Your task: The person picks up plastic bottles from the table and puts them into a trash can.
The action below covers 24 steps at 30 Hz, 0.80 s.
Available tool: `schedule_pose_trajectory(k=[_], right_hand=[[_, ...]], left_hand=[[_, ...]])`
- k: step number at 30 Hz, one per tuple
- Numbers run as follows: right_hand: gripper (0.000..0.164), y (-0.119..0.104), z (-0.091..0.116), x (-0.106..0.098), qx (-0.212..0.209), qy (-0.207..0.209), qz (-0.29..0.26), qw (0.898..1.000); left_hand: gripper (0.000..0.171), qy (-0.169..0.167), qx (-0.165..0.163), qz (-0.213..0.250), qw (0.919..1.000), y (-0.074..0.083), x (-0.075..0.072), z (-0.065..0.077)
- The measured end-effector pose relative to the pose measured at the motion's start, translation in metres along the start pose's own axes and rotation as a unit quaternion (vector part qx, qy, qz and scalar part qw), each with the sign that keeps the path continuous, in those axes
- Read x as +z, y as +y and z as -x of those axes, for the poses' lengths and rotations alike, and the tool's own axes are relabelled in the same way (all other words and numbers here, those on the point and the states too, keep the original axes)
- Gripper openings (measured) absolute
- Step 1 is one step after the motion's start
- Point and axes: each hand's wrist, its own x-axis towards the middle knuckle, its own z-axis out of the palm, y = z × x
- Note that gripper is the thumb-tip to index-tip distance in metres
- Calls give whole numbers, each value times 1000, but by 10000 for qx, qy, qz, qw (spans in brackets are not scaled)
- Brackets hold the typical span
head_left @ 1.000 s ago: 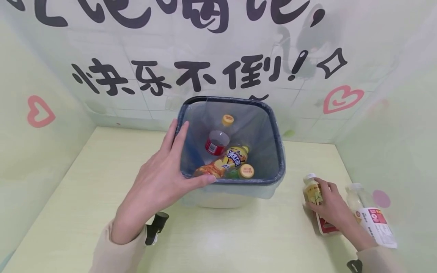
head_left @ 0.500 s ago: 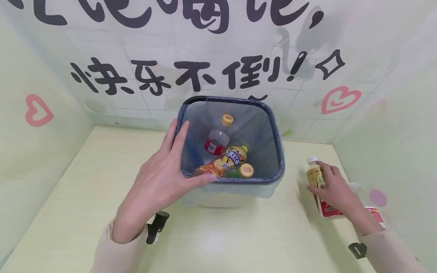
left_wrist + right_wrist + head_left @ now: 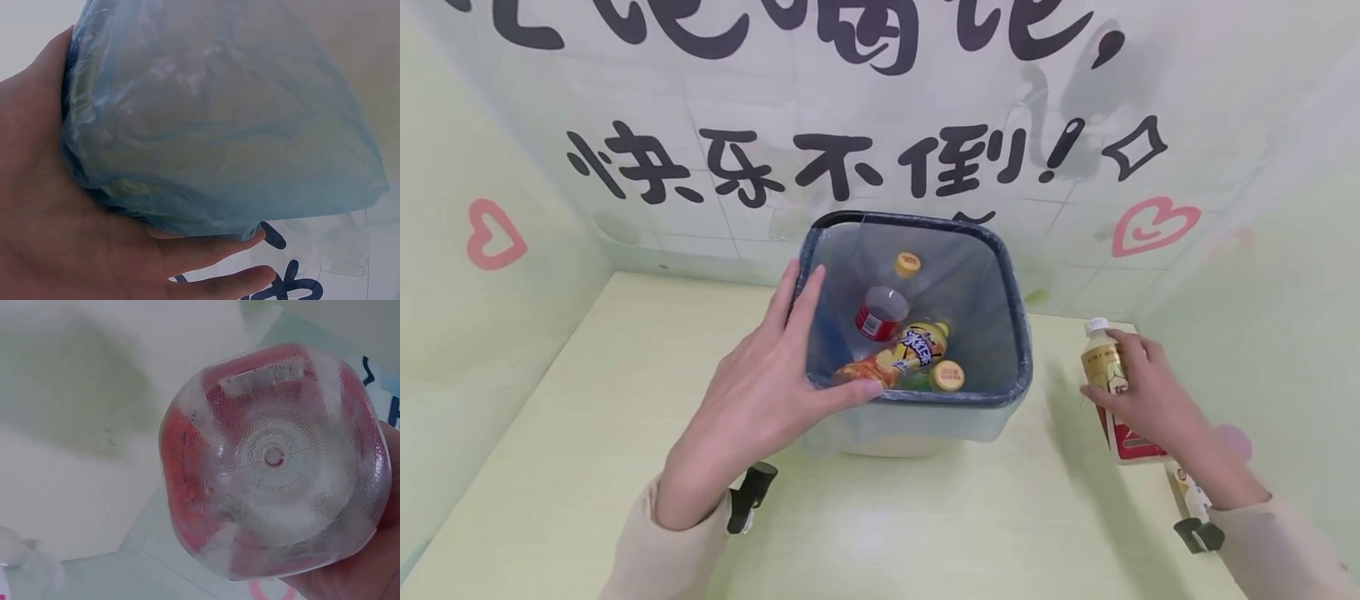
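My left hand (image 3: 745, 392) rests on the near-left corner of a bin (image 3: 917, 398) lined with a bluish plastic bag (image 3: 219, 144). Its fingers lie long and nearly straight along the rim, thumb on the front edge. Over at the right, my right hand (image 3: 1157, 400) grips a plastic drink bottle (image 3: 1102, 360) with a white cap and a gold and red label. The right wrist view looks at the clear base of this bottle (image 3: 275, 487), tilted up from the table. Inside the bin lie a yellow iced-tea bottle (image 3: 917, 346), a red-labelled bottle (image 3: 880, 315) and other capped bottles.
Another bottle (image 3: 1189, 492) lies on the pale table (image 3: 865, 533) under my right forearm, mostly hidden by it. Behind the bin stands a printed wall (image 3: 737, 242) with large black writing. Side walls close off the table left and right.
My right hand has raised the white-capped bottle and carried it toward the back of the table, away from the other bottle. My left hand has stayed on the bin's rim.
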Motion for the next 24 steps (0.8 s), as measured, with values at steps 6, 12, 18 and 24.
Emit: schedule_pose_trajectory(k=[6, 12, 18, 24], right_hand=[[88, -21, -9, -22, -164, 140, 50, 9998], [88, -41, -22, -38, -143, 220, 136, 9996], [90, -57, -30, -46, -261, 258, 182, 9992], [91, -71, -36, -53, -351, 333, 242, 9985]], left_hand=[[121, -18, -22, -100, 9999, 1, 0, 0], [121, -7, -22, -96, 10000, 0, 0, 0], [121, 14, 0, -36, 10000, 0, 1, 0], [122, 29, 25, -28, 10000, 0, 1, -1]])
